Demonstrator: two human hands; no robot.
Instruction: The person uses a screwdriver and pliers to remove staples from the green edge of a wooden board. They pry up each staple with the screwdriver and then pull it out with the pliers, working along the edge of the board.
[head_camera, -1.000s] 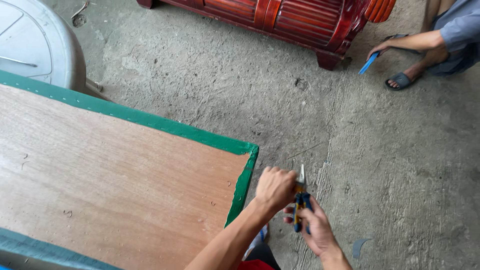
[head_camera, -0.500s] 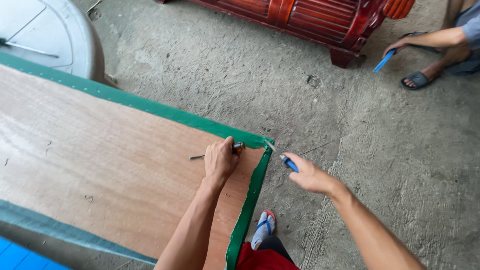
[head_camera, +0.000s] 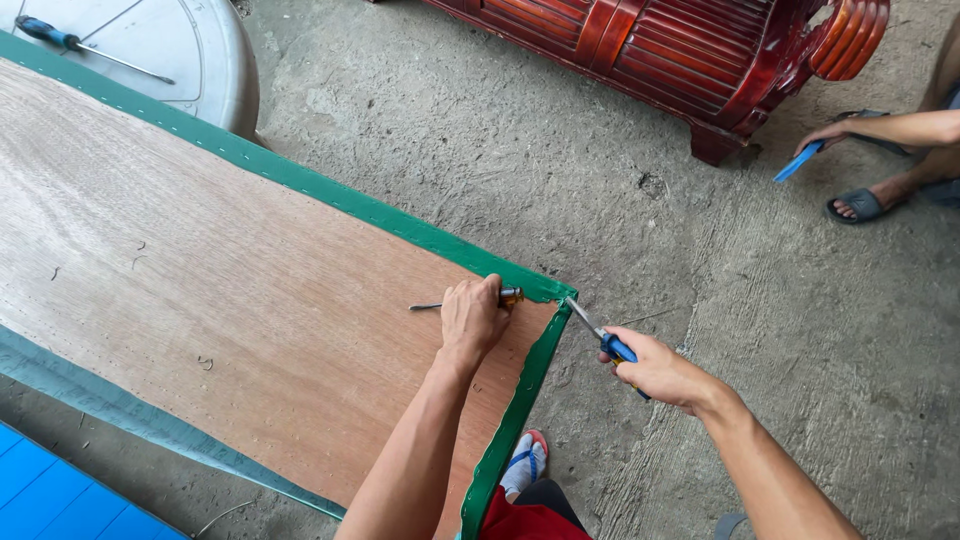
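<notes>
1. Left hand (head_camera: 472, 318) closed around a screwdriver (head_camera: 440, 304), resting on the plywood board (head_camera: 200, 290) near its corner.
2. Right hand (head_camera: 655, 368) grips blue-handled pliers (head_camera: 600, 335); tips at the green fabric edge (head_camera: 525, 385).
3. Farther off: red wooden furniture (head_camera: 680, 50); another person's hand (head_camera: 825, 135) holding a blue tool (head_camera: 798, 162).

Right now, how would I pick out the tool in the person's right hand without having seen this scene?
Find the big plywood panel edged in green fabric and go to its near corner. Just off that corner the right hand holds pliers, metal tip touching the fabric. Their blue handles set them apart from the amber-handled screwdriver in the left hand.
</notes>
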